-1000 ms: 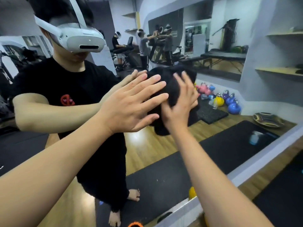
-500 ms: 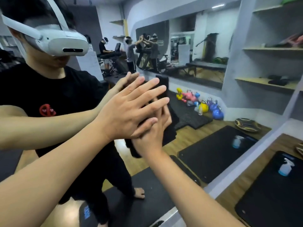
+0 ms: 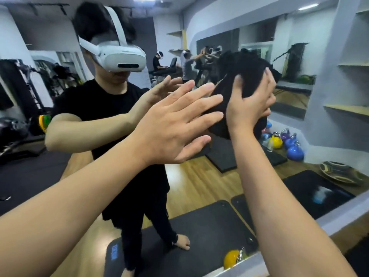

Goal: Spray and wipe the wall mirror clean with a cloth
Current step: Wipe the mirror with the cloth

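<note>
Since the earlier frame, right hand moved the black cloth up the mirror, gripping it; left hand flat, fingers spread wide, left of cloth.

Reflected in the glass stood a person in a black T-shirt and a white headset, barefoot on a black floor mat over the wooden floor. Off to the right, blue, purple and yellow kettlebells huddled by the wall, a patterned bowl just beyond them. Wooden shelves ran up the far right.
</note>
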`<action>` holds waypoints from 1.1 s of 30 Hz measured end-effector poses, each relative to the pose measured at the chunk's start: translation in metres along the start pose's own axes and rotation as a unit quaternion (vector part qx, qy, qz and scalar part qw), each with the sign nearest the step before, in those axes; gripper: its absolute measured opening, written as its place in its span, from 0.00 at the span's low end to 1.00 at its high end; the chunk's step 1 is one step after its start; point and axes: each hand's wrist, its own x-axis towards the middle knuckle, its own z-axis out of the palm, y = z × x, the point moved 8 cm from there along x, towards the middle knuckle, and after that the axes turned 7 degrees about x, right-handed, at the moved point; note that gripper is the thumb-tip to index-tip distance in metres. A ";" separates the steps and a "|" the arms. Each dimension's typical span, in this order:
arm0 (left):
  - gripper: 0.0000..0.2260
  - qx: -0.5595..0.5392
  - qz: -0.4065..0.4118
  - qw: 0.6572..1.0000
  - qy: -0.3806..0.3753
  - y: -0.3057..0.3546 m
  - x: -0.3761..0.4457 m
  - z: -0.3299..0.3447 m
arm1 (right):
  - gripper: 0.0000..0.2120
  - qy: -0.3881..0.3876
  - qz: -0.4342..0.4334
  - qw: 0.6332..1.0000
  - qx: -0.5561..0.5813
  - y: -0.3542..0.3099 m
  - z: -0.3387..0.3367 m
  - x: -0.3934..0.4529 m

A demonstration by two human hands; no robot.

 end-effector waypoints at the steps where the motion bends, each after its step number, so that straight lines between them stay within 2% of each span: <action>1: 0.18 0.001 -0.002 1.000 0.009 0.002 0.007 0.000 | 0.29 0.006 0.017 1.000 -0.003 0.000 -0.002 0.004; 4: 0.16 -0.027 -0.016 0.998 0.050 0.000 0.026 -0.002 | 0.27 -0.024 -0.024 0.999 -0.004 -0.027 0.005 -0.027; 7: 0.15 -0.071 -0.036 0.992 0.096 -0.004 0.048 -0.002 | 0.26 -0.129 -0.075 0.986 0.067 -0.059 0.021 -0.096; 8: 0.14 -0.071 -0.039 0.991 0.105 -0.005 0.055 -0.003 | 0.27 -0.171 -0.133 0.976 0.027 -0.068 0.025 -0.117; 10: 0.11 -0.050 -0.024 0.993 0.107 -0.002 0.064 -0.002 | 0.32 -0.256 -0.251 0.933 -0.042 -0.067 0.036 -0.141; 12: 0.10 -0.024 0.005 0.995 0.098 0.003 0.071 0.002 | 0.33 -0.308 -0.324 0.894 -0.041 -0.058 0.041 -0.133; 14: 0.11 -0.013 0.019 0.996 0.084 0.003 0.075 0.007 | 0.34 -0.290 -0.349 0.890 -0.038 -0.052 0.041 -0.109; 17: 0.13 -0.001 0.001 0.997 0.071 -0.007 0.075 0.009 | 0.25 -0.179 -0.341 0.922 -0.045 -0.055 0.026 -0.055; 19: 0.12 0.004 -0.012 0.998 0.067 -0.012 0.072 0.004 | 0.26 -0.127 -0.279 0.952 -0.026 -0.048 0.017 -0.015; 22: 0.10 0.015 -0.012 0.998 0.055 -0.016 0.065 -0.005 | 0.27 -0.072 -0.142 0.987 -0.005 -0.045 0.013 0.029; 24: 0.10 0.013 -0.029 0.998 0.062 -0.024 0.057 -0.014 | 0.28 -0.027 -0.069 0.997 -0.008 -0.047 0.014 0.036; 26: 0.11 0.007 -0.058 0.994 0.092 -0.035 0.048 -0.028 | 0.29 -0.011 -0.040 0.999 -0.007 -0.065 0.018 0.028; 28: 0.13 0.004 -0.088 0.989 0.122 -0.045 0.044 -0.044 | 0.30 -0.052 -0.093 0.994 -0.028 -0.092 0.030 0.002; 30: 0.13 0.017 -0.095 0.986 0.137 -0.047 0.050 -0.055 | 0.27 -0.115 -0.171 0.978 0.011 -0.121 0.047 -0.047; 32: 0.12 0.024 -0.065 0.990 0.121 -0.045 0.058 -0.057 | 0.24 -0.202 -0.234 0.949 0.066 -0.139 0.067 -0.102; 33: 0.11 0.015 -0.035 0.994 0.104 -0.040 0.063 -0.057 | 0.25 -0.262 -0.295 0.918 0.048 -0.147 0.077 -0.124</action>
